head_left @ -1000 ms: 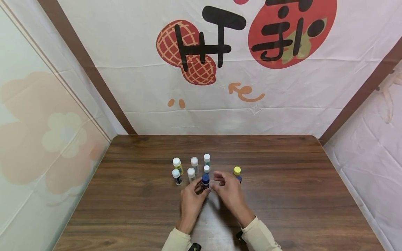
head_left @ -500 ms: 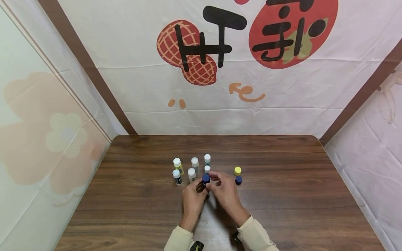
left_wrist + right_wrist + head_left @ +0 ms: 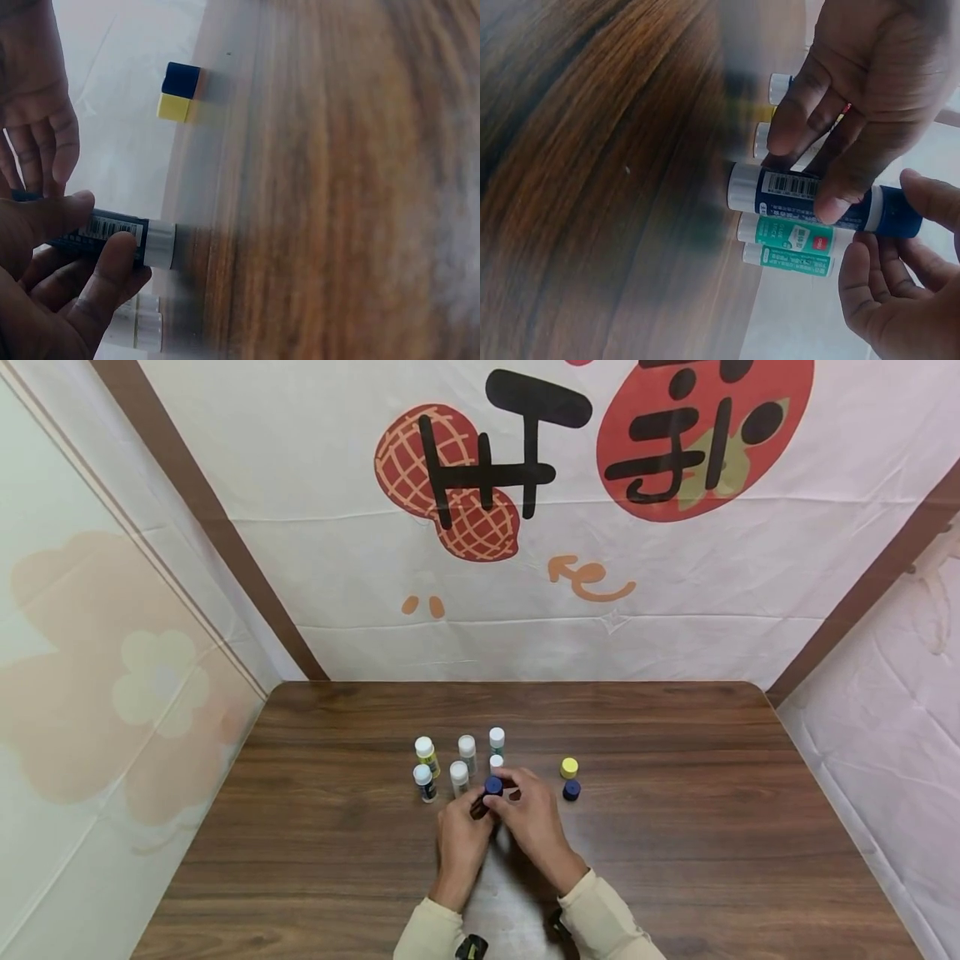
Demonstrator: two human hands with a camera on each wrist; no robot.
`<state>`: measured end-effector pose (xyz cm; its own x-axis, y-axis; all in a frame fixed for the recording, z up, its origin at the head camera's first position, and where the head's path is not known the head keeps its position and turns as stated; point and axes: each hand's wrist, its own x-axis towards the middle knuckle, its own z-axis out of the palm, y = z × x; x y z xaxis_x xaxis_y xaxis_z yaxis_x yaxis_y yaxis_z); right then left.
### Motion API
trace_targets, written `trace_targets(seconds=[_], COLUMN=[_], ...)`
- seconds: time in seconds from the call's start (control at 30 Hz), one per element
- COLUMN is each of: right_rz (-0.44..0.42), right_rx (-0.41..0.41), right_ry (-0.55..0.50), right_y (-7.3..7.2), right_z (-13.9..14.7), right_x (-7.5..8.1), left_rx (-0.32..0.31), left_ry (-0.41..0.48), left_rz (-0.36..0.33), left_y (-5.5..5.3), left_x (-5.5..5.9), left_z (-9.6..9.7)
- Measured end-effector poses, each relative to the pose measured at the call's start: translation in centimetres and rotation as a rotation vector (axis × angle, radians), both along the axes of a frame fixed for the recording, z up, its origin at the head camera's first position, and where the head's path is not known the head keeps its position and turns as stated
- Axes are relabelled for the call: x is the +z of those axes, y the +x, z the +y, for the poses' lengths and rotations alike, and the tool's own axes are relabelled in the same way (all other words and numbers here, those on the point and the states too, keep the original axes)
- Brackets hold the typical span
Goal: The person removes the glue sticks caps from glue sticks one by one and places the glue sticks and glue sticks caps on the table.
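My left hand (image 3: 462, 839) grips the body of a dark blue glue stick (image 3: 810, 193) between thumb and fingers. It stands upright, its white base just over or on the table; I cannot tell which. My right hand (image 3: 534, 820) pinches the blue cap (image 3: 898, 212) at its top, thumb on one side and fingers on the other. A white ring shows below the cap in the right wrist view. In the left wrist view the barcode label (image 3: 112, 227) faces out between the left thumb and finger, while the cap end is mostly hidden.
Behind the hands stand several white-capped glue sticks, including a yellow one (image 3: 426, 755), a dark one (image 3: 424, 783) and a green one (image 3: 795, 234). A yellow cap (image 3: 569, 767) and a dark blue cap (image 3: 572, 790) lie to the right on the wooden table (image 3: 675, 860).
My right hand has moved left and closed in on the glue stick's blue cap, uncovering the loose blue cap on the table. The left hand has kept its grip, shifting only slightly.
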<state>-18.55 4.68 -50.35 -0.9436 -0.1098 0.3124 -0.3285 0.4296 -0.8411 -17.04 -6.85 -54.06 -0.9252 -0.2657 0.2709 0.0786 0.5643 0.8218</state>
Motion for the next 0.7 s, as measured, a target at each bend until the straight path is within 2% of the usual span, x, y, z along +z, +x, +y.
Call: trace_targets(seconds=[0.23, 0.47, 0.7], right_rz=[0.014, 0.028, 0.007], right_rx=[-0.039, -0.041, -0.033], right_ry=[0.021, 0.009, -0.011], right_y=[-0.15, -0.08, 0.13], right_z=[-0.36, -0.33, -0.37], right_x=[-0.25, -0.14, -0.07], left_rx=[0.001, -0.014, -0.024], left_ry=[-0.034, -0.021, -0.038], left_rz=[0.012, -0.022, 0.002], left_y=[-0.09, -0.12, 0.03], left_x=[0.02, 0.19, 0.17], left_z=[-0.19, -0.26, -0.36])
